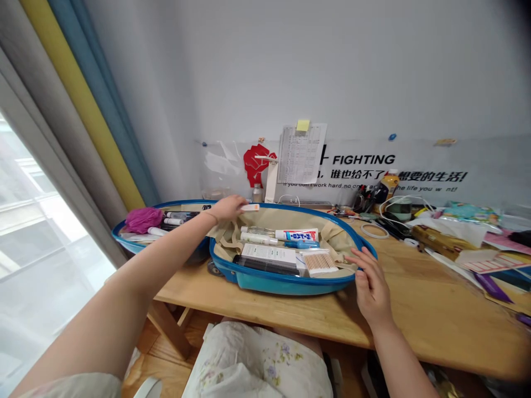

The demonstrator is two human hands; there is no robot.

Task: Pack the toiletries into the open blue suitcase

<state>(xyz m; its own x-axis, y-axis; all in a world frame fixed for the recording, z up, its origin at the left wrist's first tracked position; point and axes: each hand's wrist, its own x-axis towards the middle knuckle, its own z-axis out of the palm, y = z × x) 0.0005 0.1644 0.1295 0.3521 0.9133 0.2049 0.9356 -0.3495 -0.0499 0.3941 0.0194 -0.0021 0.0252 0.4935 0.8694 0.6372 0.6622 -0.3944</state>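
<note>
A blue suitcase (pixel 286 284) lies opened out on the wooden table, its beige-lined half in front of me. At this half's far left edge, my left hand (pixel 229 208) is closed on a small white box (pixel 251 208) with an orange mark. My right hand (pixel 372 284) touches the near right rim, fingers stretched and apart, holding nothing. Between them, inside the lining, lie a toothpaste box (pixel 295 235), a white tube (pixel 259 239), a blue item (pixel 302 244), a white printed box (pixel 269 254), a long black item (pixel 265 266) and a pack of cotton swabs (pixel 320 262).
The other suitcase half, at left, holds a magenta mesh puff (pixel 143 220) and several tubes, partly behind my left forearm. A white desk lamp (pixel 271 182) stands at the wall. Cables, a yellow bottle (pixel 387 185), a brown case (pixel 435 241) and papers crowd the table's right side.
</note>
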